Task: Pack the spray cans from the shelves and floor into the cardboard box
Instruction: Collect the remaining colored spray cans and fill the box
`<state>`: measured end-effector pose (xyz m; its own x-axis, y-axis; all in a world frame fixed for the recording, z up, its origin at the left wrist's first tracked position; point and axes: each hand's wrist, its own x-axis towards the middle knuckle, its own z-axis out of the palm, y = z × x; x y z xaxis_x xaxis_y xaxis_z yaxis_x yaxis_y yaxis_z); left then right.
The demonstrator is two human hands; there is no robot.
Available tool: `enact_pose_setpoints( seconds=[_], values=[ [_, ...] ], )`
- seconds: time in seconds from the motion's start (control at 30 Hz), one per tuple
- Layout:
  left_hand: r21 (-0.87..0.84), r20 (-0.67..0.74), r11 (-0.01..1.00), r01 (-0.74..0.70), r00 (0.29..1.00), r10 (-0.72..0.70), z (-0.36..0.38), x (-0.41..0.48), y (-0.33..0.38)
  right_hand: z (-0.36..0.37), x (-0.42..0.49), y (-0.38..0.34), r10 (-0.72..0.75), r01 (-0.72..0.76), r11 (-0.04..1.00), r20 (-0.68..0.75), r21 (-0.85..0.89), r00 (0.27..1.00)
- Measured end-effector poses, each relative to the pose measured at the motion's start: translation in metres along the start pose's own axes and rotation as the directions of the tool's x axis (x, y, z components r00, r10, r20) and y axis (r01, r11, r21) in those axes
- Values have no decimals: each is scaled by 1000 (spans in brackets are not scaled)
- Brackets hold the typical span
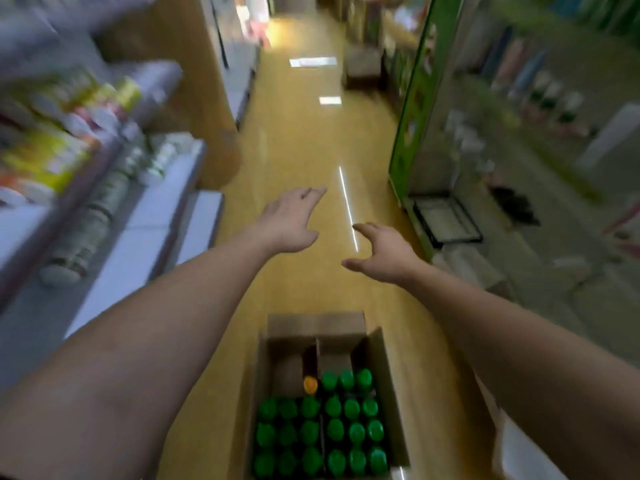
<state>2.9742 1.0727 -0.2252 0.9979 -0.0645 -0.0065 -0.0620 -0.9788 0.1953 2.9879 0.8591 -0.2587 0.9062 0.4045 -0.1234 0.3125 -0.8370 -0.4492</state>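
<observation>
An open cardboard box (384, 379) stands on the floor at the bottom centre, with a divider down its middle. Several spray cans with green caps (334, 431) stand upright in it, and one can with an orange cap (310, 385) stands at the back of the left half. The far end of the box is bare. Both arms stretch forward above the box. My left hand (289, 223) and my right hand (384, 252) hover over the aisle floor with fingers spread, holding nothing. The view is blurred by motion.
Shelves on the left carry blurred cans and bottles (90, 216). A green-edged shelf unit (415, 109) stands on the right with a dark wire tray (446, 220) at its foot. The shiny yellow aisle floor (301, 133) runs ahead between them.
</observation>
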Motion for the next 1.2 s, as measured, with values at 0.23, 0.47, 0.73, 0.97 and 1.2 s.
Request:
enact_pose_setpoints(
  seconds=[0.23,0.47,0.73,0.97,1.2],
  values=[
    [207,-287,958,200,948,-136,-162,-112,45,-129,-60,-86,-367,363,930,-196,-57,909],
    [370,-406,785,497,846,-345,-214,-289,111,-156,-149,-158,-709,692,704,-218,-163,670],
    [313,-498,477,821,570,-654,-247,-526,161,-120,-301,-281,-928,924,366,-120,-111,353],
    [212,-597,161,964,258,-760,-236,-762,235,-69,-501,-373,-998,999,48,-39,-15,47],
    [188,-543,-188,964,-57,-838,-191,-1030,360,18,-757,-426,-974,967,-225,11,118,-227]
  ],
)
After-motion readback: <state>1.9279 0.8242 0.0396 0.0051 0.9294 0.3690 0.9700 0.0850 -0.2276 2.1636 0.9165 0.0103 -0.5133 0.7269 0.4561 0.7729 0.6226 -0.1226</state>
